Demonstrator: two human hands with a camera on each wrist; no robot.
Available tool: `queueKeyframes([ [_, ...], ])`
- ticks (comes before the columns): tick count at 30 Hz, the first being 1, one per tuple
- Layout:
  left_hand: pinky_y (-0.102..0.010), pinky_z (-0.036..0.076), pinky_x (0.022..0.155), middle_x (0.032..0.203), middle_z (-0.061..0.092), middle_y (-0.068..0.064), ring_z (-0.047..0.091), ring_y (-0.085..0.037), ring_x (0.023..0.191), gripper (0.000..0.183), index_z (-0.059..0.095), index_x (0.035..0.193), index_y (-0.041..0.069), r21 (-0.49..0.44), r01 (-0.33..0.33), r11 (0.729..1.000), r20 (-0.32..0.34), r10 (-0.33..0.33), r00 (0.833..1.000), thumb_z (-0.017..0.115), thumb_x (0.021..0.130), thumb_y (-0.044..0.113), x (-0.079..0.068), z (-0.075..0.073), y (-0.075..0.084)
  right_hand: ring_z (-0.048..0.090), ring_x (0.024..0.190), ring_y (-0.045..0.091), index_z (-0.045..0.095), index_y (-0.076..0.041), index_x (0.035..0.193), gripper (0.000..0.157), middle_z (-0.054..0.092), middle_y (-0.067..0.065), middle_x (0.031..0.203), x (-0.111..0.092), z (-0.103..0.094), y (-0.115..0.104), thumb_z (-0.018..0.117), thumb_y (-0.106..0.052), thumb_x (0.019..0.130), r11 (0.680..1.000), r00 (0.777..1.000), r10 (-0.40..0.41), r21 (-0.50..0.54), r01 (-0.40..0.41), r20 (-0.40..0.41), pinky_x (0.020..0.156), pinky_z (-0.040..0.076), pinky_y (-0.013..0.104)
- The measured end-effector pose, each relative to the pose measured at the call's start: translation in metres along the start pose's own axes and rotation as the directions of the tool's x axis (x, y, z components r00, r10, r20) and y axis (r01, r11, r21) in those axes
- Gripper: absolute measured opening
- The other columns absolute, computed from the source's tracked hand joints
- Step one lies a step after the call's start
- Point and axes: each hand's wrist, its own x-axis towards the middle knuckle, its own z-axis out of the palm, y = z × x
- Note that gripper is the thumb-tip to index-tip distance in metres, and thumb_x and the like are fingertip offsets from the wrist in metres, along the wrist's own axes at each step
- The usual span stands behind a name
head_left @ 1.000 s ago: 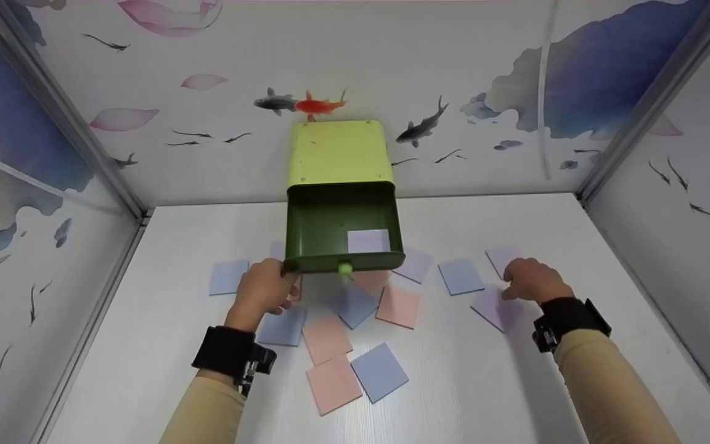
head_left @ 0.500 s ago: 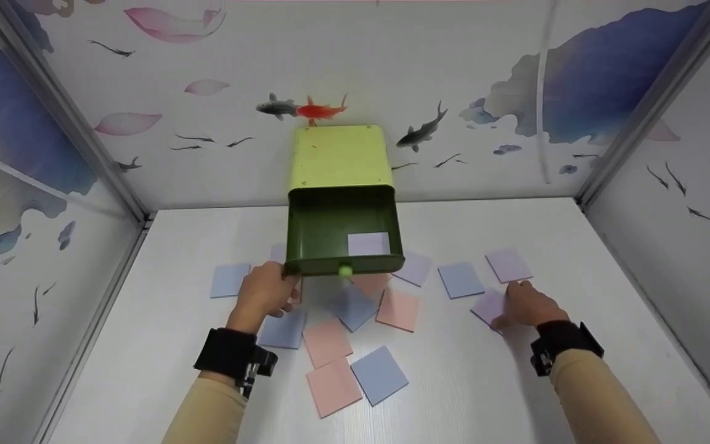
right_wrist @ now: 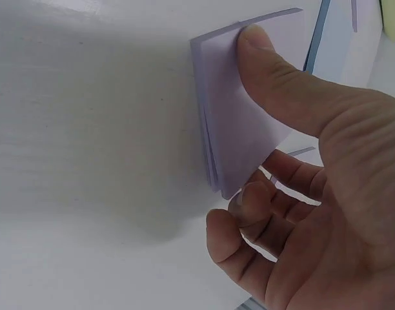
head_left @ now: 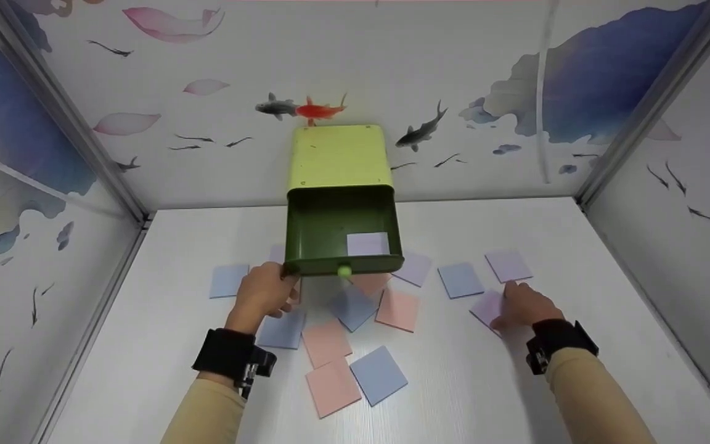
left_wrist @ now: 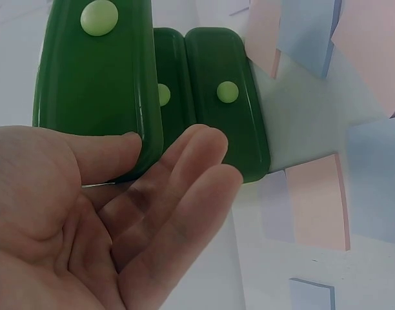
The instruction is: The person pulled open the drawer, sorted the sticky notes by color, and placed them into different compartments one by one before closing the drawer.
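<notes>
My left hand holds the left front corner of a pulled-out dark green drawer, thumb on its front in the left wrist view; how the fingers lie behind it is partly hidden. Inside the drawer is a purple square tile. My right hand is at the right of the table, pinching another purple square tile between thumb and fingers. That tile's edge shows several thin layers, slightly parted at one corner. Just beyond the hand lies a further purple tile.
The drawer belongs to a lime-green cabinet against the back wall, with two more drawers below, both pushed in. Pink tiles and blue tiles lie scattered over the white table, some overlapping. Printed walls enclose the sides.
My right hand has moved down and slightly left from between two purple tiles onto the nearer one, which it now pinches. My left hand stays on the drawer.
</notes>
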Motion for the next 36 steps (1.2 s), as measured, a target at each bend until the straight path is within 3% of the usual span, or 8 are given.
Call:
queueKeyframes([
  [5,-0.028,0.055,0.053,0.087,0.073,-0.011,0.070,-0.017,0.063,0.032,0.065,0.105,-0.003,0.003,0.000,1.000,0.004,0.000,1.000,0.048,0.101,0.024,-0.001,-0.001,0.000,0.056,0.091,0.033,0.047,0.014,0.124,0.072,0.057,0.031,0.114,0.000,-0.001,0.000,0.080,-0.031,0.079,1.000,1.000,-0.004,-0.020,0.004,-0.003,0.086,0.049,0.055],
  [12,-0.029,0.055,0.053,0.087,0.073,-0.010,0.070,-0.017,0.063,0.033,0.065,0.106,-0.004,-0.002,0.001,1.000,0.007,-0.001,1.000,0.048,0.101,0.025,0.000,0.000,0.000,0.057,0.092,0.035,0.048,0.013,0.125,0.074,0.055,0.033,0.118,-0.001,-0.002,0.000,0.081,-0.033,0.077,1.000,1.000,0.002,-0.028,-0.002,-0.017,0.087,0.049,0.056],
  [21,-0.030,0.056,0.053,0.087,0.073,-0.013,0.070,-0.019,0.063,0.032,0.066,0.101,-0.003,-0.005,-0.010,1.000,0.000,0.010,1.000,0.048,0.100,0.024,-0.001,-0.001,0.001,0.054,0.077,0.025,0.058,0.001,0.098,0.036,0.064,0.014,0.090,-0.006,-0.010,0.001,0.079,-0.021,0.079,0.999,0.999,-0.007,0.039,0.009,-0.041,0.067,0.046,0.038],
  [28,-0.031,0.056,0.053,0.088,0.073,-0.014,0.070,-0.019,0.062,0.033,0.067,0.098,-0.002,-0.003,-0.010,1.000,-0.001,0.010,1.000,0.048,0.101,0.025,-0.002,0.000,0.001,0.057,0.074,0.024,0.067,0.004,0.099,0.021,0.065,0.013,0.085,-0.008,-0.016,0.005,0.069,-0.013,0.087,0.998,0.997,-0.056,-0.017,0.055,-0.050,0.066,0.047,0.039],
  [36,-0.031,0.056,0.053,0.089,0.073,-0.015,0.070,-0.019,0.062,0.033,0.066,0.098,-0.001,0.002,-0.005,1.000,0.002,0.005,1.000,0.048,0.101,0.026,-0.002,0.000,0.002,0.064,0.093,0.035,0.065,0.009,0.113,0.030,0.067,0.026,0.109,-0.014,-0.025,0.004,0.063,-0.011,0.091,0.996,0.994,-0.092,-0.020,0.091,-0.054,0.077,0.052,0.047],
])
